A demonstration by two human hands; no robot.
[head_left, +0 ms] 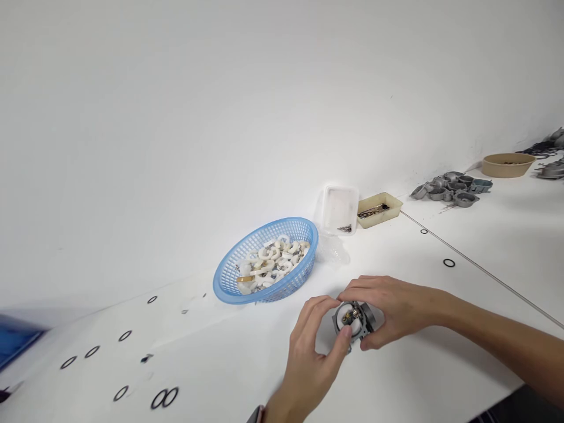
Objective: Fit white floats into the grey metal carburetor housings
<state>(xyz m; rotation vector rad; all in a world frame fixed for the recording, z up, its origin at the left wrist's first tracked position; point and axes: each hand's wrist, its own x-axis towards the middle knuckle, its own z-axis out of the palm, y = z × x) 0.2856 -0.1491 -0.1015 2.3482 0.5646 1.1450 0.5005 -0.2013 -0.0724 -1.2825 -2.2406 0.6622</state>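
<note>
A small grey metal carburetor [368,318] sits on the white table [247,364] with its open bowl side facing up. Inside it I see a white plastic float [342,312] around brass-coloured parts. My left hand [311,346] grips the near left side, its thumb on the float and its fingers curled over the rim. From the right, my right hand [396,302] wraps around the body, with thumb and fingers on opposite sides. Both hands are closed on the carburetor, and their fingers hide parts of its edge.
Beyond my hands stands a blue basket [222,288] of white floats. Behind are a white tray [340,205] propped at the wall, a yellowish tray [381,218], grey metal bowls [453,188] and a beige tub [506,169]. Black rubber rings [171,397] lie scattered left.
</note>
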